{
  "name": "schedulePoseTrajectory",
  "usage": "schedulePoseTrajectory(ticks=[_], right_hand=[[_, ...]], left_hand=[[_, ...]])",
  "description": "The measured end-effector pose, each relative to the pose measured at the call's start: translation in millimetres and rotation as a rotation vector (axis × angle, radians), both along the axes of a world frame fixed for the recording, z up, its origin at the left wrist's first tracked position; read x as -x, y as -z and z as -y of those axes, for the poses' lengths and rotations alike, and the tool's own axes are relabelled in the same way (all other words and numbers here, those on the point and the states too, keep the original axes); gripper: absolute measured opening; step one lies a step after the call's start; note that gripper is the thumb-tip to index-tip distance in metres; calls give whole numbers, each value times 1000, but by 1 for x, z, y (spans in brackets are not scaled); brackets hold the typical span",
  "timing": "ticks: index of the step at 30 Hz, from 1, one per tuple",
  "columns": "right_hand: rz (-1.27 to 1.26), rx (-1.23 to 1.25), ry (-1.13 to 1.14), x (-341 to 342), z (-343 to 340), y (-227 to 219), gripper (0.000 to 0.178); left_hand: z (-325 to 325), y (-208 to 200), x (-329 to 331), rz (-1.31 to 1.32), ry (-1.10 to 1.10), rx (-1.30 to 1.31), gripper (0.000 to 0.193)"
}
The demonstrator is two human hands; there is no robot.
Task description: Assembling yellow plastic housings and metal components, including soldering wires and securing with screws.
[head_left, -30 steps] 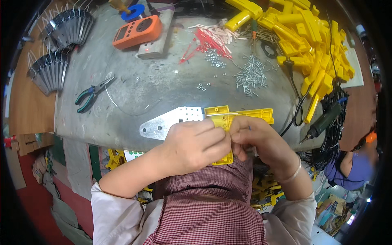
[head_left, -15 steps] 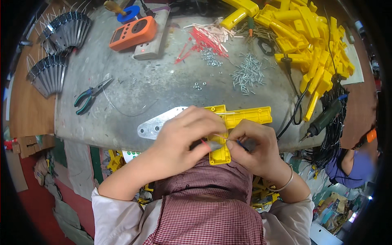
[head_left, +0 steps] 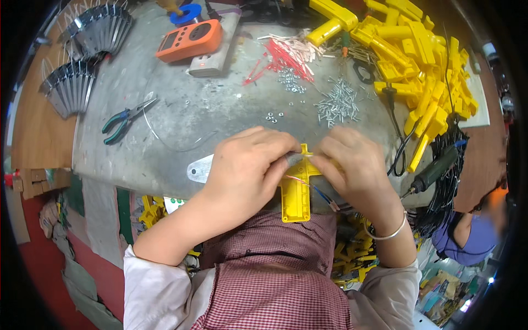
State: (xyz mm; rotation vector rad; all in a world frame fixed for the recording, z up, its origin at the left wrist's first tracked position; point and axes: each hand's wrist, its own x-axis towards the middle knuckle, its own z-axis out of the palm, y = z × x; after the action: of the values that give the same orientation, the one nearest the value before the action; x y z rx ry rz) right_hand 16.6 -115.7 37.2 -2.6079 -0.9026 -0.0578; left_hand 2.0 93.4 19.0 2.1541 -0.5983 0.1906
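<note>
A yellow plastic housing half [head_left: 296,201] lies open side up at the bench's front edge, its handle pointing toward me. My left hand [head_left: 247,165] is over its left side, thumb and fingers pinched at the upper part; the thumb has a grey covering. From the right, my right hand [head_left: 352,165], slightly blurred, brings its closed fingertips close to the left ones. Whatever the fingertips pinch is hidden. Thin red-white and blue wires [head_left: 319,192] run across the housing below my right hand. A metal plate [head_left: 199,169] with a hole sticks out behind my left hand.
Pliers [head_left: 124,122] lie at left, near a loose wire. Nuts [head_left: 272,117], screws [head_left: 338,102] and red sleeves [head_left: 283,58] lie farther back. An orange meter [head_left: 190,41] stands behind. Yellow housings [head_left: 418,60] are heaped at right, above a soldering iron [head_left: 434,176]. Another person [head_left: 467,236] is at right.
Both hands have moved away from me, from the housing's handle to its upper part. My right fingers have left the wires by the handle, which now show lying across it.
</note>
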Motion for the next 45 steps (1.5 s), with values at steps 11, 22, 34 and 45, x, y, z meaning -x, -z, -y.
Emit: schedulePoseTrajectory(ticks=[11,22,34,45], right_hand=[[70,-250,28,20,-10,-5,13],[225,-295,64,20,-11,1,16],[-285,-482,235,25,-14,-5,4],[-261,-693,288,54,-2,12,8]], left_hand=[[9,-4,4,-39,-39,-152,21],[13,3,9,-47,-36,60,17],[10,8,9,177,-23,22,20],[6,10,10,18,26,157,23]])
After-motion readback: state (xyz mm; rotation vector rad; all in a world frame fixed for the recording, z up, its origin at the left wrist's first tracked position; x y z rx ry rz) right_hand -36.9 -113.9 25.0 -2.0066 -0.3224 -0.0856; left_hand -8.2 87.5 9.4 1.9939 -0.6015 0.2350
